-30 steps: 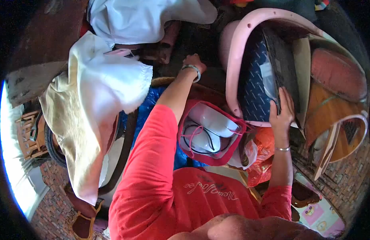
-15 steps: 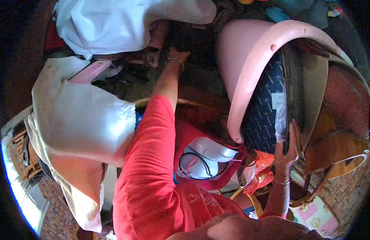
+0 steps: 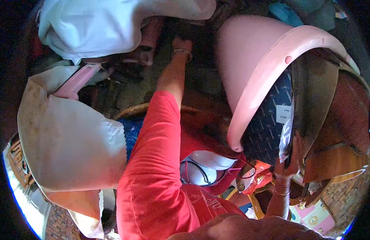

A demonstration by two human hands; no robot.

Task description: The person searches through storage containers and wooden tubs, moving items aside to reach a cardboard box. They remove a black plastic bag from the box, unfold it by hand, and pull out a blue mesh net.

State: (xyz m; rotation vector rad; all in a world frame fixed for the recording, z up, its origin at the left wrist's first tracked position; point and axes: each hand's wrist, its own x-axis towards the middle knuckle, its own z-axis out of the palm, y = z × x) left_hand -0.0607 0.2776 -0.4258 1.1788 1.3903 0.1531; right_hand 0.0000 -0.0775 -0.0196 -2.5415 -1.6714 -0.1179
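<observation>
Clearly the right hand [image 3: 288, 169] is clamped on the lower edge of a dark bag [image 3: 300, 104], likely to steady it where it leans inside the tipped pink tub [image 3: 249, 52]. Over beside the tub, the left hand [image 3: 182, 45] is down in shadow, perhaps braced for balance; from where I stand, I can't tell whether it holds anything. White cloth [image 3: 89, 28] drapes to its left.

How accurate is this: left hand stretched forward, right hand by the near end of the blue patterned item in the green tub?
No: the tub is pink, not green, as the head view shows. The rest stands: left hand stretched forward, right hand by the near end of the blue patterned item.
</observation>
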